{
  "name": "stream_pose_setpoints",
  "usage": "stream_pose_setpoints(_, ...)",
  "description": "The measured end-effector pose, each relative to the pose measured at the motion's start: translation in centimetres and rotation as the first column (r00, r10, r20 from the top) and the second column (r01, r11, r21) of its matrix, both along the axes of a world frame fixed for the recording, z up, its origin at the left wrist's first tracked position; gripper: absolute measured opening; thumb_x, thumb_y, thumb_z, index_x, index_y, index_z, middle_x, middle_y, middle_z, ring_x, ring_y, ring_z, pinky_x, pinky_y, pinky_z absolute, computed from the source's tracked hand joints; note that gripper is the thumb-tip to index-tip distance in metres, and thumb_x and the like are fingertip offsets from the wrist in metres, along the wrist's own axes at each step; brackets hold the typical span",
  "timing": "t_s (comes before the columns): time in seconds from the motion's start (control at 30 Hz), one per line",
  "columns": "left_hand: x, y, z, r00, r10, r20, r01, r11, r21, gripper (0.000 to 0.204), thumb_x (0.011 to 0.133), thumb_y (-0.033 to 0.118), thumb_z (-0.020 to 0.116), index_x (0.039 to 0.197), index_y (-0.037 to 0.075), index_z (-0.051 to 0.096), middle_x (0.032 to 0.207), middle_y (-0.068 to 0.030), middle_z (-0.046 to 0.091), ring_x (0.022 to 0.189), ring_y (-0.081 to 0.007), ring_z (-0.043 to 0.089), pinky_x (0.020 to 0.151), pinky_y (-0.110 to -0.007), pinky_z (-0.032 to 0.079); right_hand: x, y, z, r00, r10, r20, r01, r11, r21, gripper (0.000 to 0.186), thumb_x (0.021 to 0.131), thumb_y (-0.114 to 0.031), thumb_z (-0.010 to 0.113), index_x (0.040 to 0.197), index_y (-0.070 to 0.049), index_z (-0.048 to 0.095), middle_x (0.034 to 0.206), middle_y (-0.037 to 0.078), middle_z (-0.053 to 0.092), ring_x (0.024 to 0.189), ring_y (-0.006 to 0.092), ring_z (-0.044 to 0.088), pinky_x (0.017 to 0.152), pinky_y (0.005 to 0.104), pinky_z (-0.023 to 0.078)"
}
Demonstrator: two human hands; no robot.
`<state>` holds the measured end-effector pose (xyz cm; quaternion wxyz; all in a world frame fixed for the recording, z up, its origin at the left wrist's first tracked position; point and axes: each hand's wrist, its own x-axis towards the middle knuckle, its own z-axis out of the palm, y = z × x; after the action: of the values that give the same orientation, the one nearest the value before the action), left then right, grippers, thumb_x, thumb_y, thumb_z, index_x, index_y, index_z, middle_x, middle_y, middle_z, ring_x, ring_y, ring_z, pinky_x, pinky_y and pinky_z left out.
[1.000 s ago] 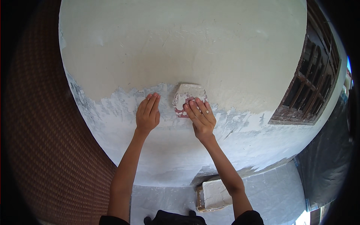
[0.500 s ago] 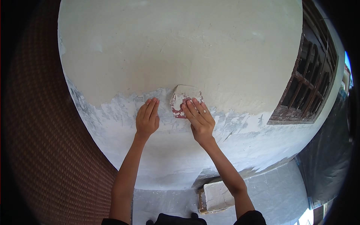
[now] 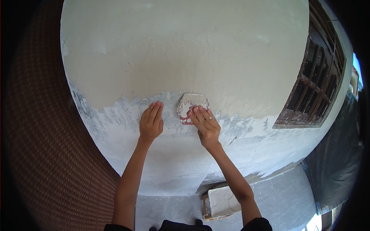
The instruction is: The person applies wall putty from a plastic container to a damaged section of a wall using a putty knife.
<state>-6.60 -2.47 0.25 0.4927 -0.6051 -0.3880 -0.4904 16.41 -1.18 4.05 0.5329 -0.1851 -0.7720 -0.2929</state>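
A red scraper blade, crusted with pale putty, lies against the wall in front of me. My right hand grips it by its lower right part, fingers laid over its face. The thumb is hidden. Left of it, my left hand is raised beside the wall with its fingers stretched out and side by side, holding nothing. Whether that palm touches the wall I cannot tell. A ragged band of grey and white patches runs across the wall behind both hands, with beige coating above and whiter surface below.
On the grey tiled floor stands a box-like container with a whitish top, close to the wall's foot. A brown wooden window is at the right. Brown woven sheeting hangs along the left, and a dark sheet at the right.
My right hand and the scraper have slid slightly down the wall. My left hand has stayed in nearly the same place.
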Motion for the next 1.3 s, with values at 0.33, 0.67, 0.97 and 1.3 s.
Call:
stream_pose_setpoints(0.33,-0.1,-0.2,0.1,1.0,0.011,-0.003,-0.011,1.0,-0.009,0.04,0.08,0.001,0.05,0.119,-0.002,0.06,0.129,-0.01,0.054,0.118,-0.0273,0.053,0.092,-0.037,0.047,0.5,-3.0,1.7,0.999,0.043,-0.026,-0.043,0.999,0.003,0.031,0.08,-0.006,0.06,0.108,-0.014,0.07,0.113,0.002,0.066,0.111,0.0193,0.06,0.096,0.0354,0.046)
stream_pose_setpoints(0.67,0.0,-0.2,-0.1,1.0,0.011,-0.003,-0.011,1.0,-0.02,0.041,0.08,0.0,0.051,0.12,-0.001,0.059,0.129,-0.0095,0.055,0.119,-0.0264,0.052,0.092,-0.037,0.047,0.8,-0.1,-4.3,0.995,0.099,0.029,-0.1,0.995,0.014,0.023,0.083,-0.009,0.063,0.103,-0.015,0.071,0.114,0.001,0.066,0.113,0.0183,0.059,0.099,0.0361,0.045)
stream_pose_setpoints(0.97,0.0,0.1,-0.2,1.0,0.001,0.011,-0.001,1.0,-0.01,0.041,0.08,0.0,0.05,0.119,-0.001,0.059,0.129,-0.0087,0.054,0.118,-0.0261,0.052,0.092,-0.037,0.047,-1.8,1.7,-1.8,0.997,-0.051,-0.06,0.053,0.998,0.03,0.029,0.084,-0.008,0.058,0.111,-0.014,0.069,0.119,0.002,0.063,0.117,0.0194,0.056,0.1,0.0366,0.042)
stream_pose_setpoints(1.3,-0.4,0.1,-0.5,1.0,0.004,-0.031,-0.005,0.999,-0.033,0.04,0.082,0.0,0.049,0.121,-0.005,0.056,0.131,-0.0129,0.05,0.119,-0.032,0.049,0.093,-0.042,0.045,-0.3,1.3,-3.7,0.996,0.086,-0.037,-0.08,0.988,0.129,0.029,0.084,-0.008,0.058,0.11,-0.013,0.069,0.119,0.003,0.064,0.118,0.0189,0.056,0.103,0.0362,0.04)
